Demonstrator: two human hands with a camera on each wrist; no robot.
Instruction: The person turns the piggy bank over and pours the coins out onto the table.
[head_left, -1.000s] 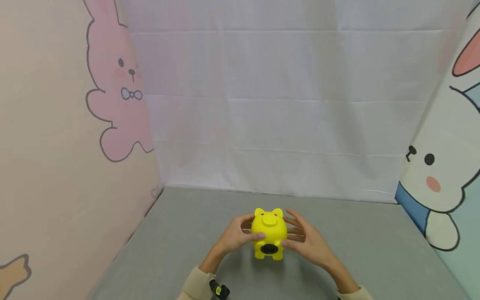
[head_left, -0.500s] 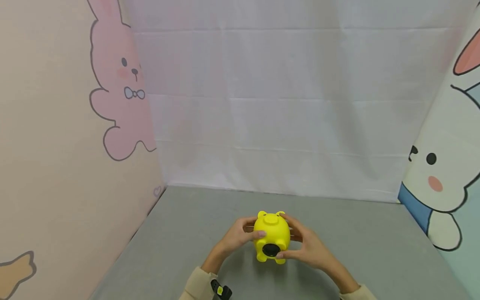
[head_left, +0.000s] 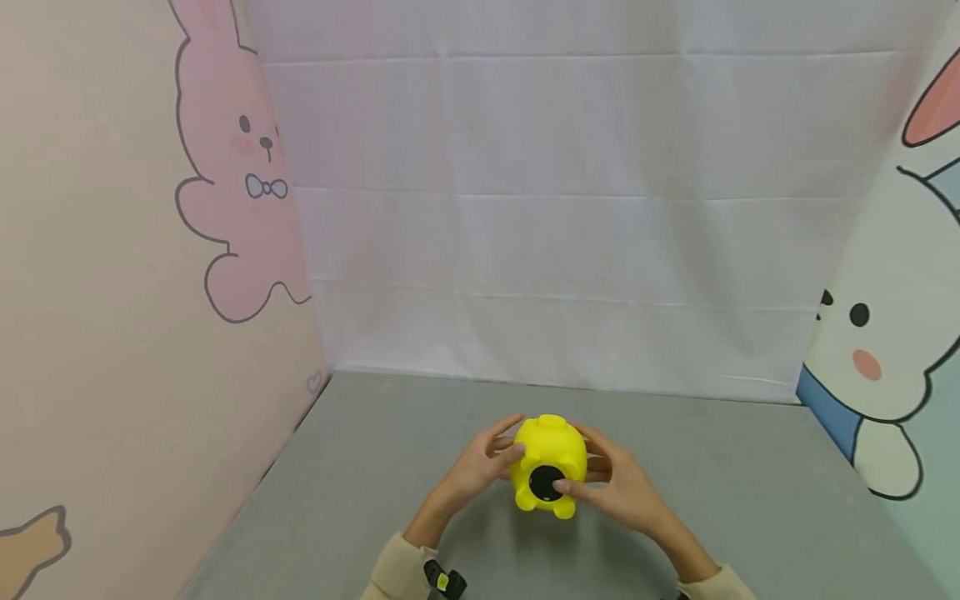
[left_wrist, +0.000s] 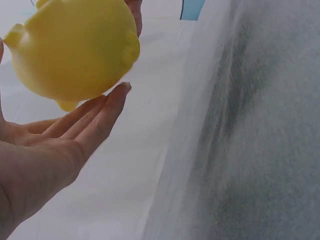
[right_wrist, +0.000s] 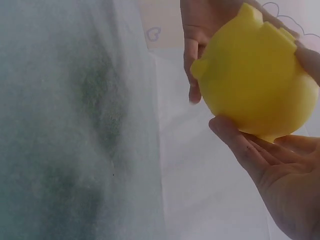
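A round yellow piggy bank (head_left: 551,446) is up off the grey table in the head view, tilted back with its snout upward. The black round plug (head_left: 542,482) in its belly faces the head camera. My right hand (head_left: 628,490) grips the piggy bank from the right, thumb at the plug's edge and fingers behind. At its left side is my left hand (head_left: 474,461), thumb against the yellow body and fingers spread. The left wrist view shows these left fingers (left_wrist: 100,117) nearly straight along the body. In the right wrist view, the right fingers (right_wrist: 245,150) support the other side.
The grey table (head_left: 390,433) meets a hanging white cloth (head_left: 562,250) at the back. A wall with a pink rabbit drawing (head_left: 225,167) stands to the left, and one with a white rabbit drawing (head_left: 892,367) to the right. A black watch-like band (head_left: 444,579) sits at the left sleeve.
The piggy bank has tipped back, so its face has turned up out of sight and the plug shows more fully. My right thumb has shifted onto the plug; the left fingers have loosened.
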